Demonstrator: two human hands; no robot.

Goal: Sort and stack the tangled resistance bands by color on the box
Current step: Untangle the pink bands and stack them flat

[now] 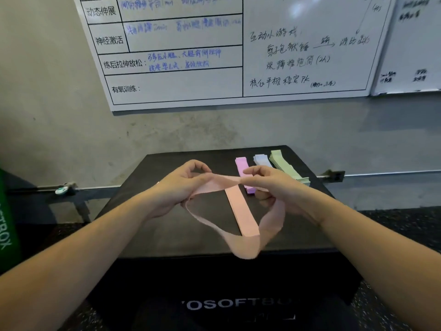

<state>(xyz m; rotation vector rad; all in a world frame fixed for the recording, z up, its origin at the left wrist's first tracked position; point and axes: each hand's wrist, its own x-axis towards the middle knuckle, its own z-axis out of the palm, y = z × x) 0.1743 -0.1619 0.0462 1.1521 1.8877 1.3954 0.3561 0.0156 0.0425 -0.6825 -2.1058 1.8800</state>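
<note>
A peach resistance band loop (241,244) hangs in the air above the black box (167,225). My left hand (181,187) pinches its left end and my right hand (272,185) pinches it at the right, so the upper strand stretches between them and the rest sags toward me. Flat on the box under it lies a peach band stack (241,211). Behind my right hand lie a purple-pink band stack (242,167), a pale blue stack (261,160) and a light green stack (285,167), side by side.
The box stands against a grey wall with whiteboards (214,56) above it. A metal rail (95,187) runs along the wall's foot. A green box edge (7,223) shows at the far left. Speckled rubber floor (405,225) lies to the right.
</note>
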